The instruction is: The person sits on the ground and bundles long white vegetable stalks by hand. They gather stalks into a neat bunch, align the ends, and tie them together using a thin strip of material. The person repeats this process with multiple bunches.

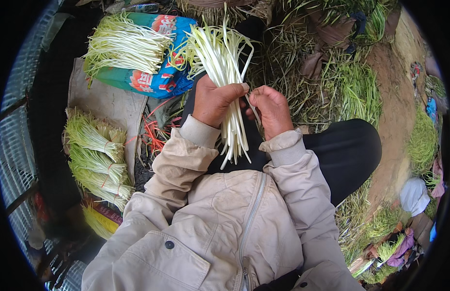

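My left hand (pixel 216 102) is closed around a bunch of long white stalks with yellow-green leaves (pixel 219 62), probably blanched chives. The leaves point away from me and the cut white ends hang over my lap. At the bunch's right side, my right hand (pixel 271 111) has thumb and fingers pinched on a single white stalk (pixel 255 112); its fingertips are partly hidden. Up and to the left, a loose pile of the same stalks (pixel 134 45) lies on a blue and green printed plastic sack (pixel 119 78).
Several tied bundles (pixel 97 160) lie at left, beside a grey-brown sheet (pixel 105 87). Red plastic ties (pixel 152 134) are heaped near my left sleeve. Dry leaf litter (pixel 287 72) and green leaves (pixel 359 91) cover ground beyond my bent knee (pixel 345 156). A white bag (pixel 414 196) sits far right.
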A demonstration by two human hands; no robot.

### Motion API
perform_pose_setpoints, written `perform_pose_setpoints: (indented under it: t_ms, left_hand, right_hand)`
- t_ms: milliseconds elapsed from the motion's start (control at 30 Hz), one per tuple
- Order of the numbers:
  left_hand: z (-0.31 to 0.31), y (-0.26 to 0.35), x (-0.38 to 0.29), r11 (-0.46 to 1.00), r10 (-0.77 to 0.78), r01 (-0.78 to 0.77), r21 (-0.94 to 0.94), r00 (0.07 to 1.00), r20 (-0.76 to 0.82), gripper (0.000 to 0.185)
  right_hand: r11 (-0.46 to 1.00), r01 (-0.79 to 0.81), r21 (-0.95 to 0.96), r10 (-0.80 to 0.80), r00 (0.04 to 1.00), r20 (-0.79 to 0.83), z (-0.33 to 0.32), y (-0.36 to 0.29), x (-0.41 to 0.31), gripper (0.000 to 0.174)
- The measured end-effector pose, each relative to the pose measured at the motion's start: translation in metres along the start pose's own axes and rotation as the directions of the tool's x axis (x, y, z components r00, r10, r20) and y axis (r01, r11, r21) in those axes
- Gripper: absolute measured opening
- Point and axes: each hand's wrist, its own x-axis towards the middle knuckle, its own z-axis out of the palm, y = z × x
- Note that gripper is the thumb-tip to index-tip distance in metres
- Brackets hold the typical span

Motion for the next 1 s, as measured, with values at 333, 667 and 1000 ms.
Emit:
perform_pose_setpoints:
  t_ms: [333, 667, 1000]
  left_hand:
    - [-0.0015, 0.0062, -0.0006, 1.000, -0.024, 0.025, -0.019, 0.998, 0.056, 0.011]
    - [0.0014, 0.0057, -0.0026, 0.999, 0.000, 0.002, -0.037, 0.999, 0.053, 0.009]
    - [-0.0065, 0.0072, -0.0011, 0.997, 0.007, 0.000, -0.075, 0.995, 0.100, 0.010]
  right_hand:
    - [0.999, -0.046, 0.021, 0.045, 0.999, 0.024, 0.0000, -0.0016, 0.0008, 0.013]
    - [0.993, -0.103, 0.065, 0.094, 0.987, 0.134, -0.0027, -0.0038, 0.0001, 0.011]
    - [0.963, -0.168, 0.213, 0.119, 0.967, 0.225, -0.0048, -0.0090, 0.0005, 0.014]
